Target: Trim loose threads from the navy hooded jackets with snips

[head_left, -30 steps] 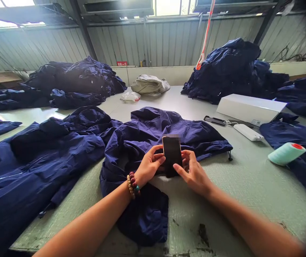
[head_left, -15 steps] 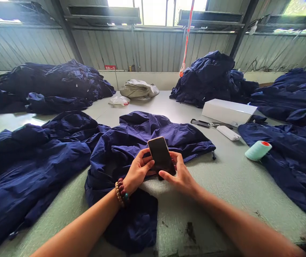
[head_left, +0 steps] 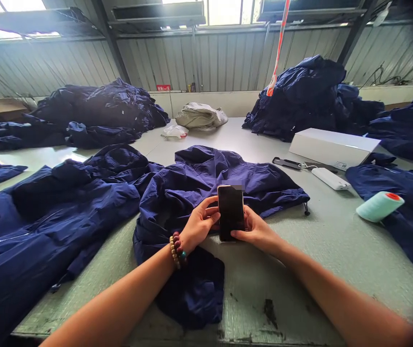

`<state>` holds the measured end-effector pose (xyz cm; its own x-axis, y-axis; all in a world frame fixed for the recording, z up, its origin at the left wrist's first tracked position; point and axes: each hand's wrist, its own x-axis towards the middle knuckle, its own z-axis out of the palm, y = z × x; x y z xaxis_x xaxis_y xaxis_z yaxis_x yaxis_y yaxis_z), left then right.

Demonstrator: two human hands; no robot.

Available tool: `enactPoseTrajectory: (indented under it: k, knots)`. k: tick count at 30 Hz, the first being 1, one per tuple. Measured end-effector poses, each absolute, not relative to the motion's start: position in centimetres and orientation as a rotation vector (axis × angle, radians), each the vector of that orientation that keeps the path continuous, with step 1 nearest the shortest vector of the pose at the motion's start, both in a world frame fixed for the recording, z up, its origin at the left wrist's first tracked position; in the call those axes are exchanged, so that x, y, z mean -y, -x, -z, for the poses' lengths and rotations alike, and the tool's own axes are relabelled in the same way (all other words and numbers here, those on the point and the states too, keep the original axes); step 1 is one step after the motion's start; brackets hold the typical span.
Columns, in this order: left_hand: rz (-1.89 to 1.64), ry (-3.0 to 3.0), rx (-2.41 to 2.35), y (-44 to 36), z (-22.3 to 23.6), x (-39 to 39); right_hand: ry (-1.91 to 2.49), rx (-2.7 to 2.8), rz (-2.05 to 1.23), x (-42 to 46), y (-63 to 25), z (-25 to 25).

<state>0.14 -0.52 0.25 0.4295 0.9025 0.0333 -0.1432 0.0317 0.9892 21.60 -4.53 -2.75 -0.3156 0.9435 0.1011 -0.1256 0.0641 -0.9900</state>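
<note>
Our left hand [head_left: 201, 224] curls its fingers around the long edge of a slim black smartphone [head_left: 231, 212], while our right hand [head_left: 255, 232] cups the lower corner from the other side, so the two hands pinch the phone between them rather than lie spread. The phone stands tilted up toward us, its dark glass face showing nothing we can read, with a thin pale rim and a blurred patch at the top edge. It sits just above a crumpled navy-blue nylon jacket [head_left: 206, 178], and we cannot tell whether it touches the cloth.

A bracelet of brown and dark-red beads [head_left: 176, 250] circles our left wrist (one turquoise bead stands out). The jacket lies on a long pale-green worktable [head_left: 322, 260], with more navy jackets spread to the left [head_left: 47, 217] and right [head_left: 408, 226]. On the right, a mint-green thread cone with a red tip [head_left: 379, 206] lies on the cloth. Beyond it are a white rectangular power bank [head_left: 331, 179] and a white cardboard box [head_left: 334, 148]. Farther off stand heaped navy garments [head_left: 300, 101] and a beige bundle of cloth [head_left: 201, 115], before a corrugated metal wall [head_left: 228, 58].
</note>
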Motion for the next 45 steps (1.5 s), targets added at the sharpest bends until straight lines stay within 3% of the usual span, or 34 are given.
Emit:
enactPoseTrajectory:
  k: [12,22,45]
  knots:
    - [-0.899,-1.311,-0.752,-0.34,0.06,0.95,1.071,1.375,-1.228,4.48,-22.01,2.59]
    - [-0.892,-1.301,-0.769,-0.38,-0.37,1.21,0.994,1.33,-1.34,5.15,-21.81,2.02]
    - [-0.894,-1.272,-0.753,-0.7,-0.29,1.42,1.012,1.506,-1.244,5.23,-22.11,2.52]
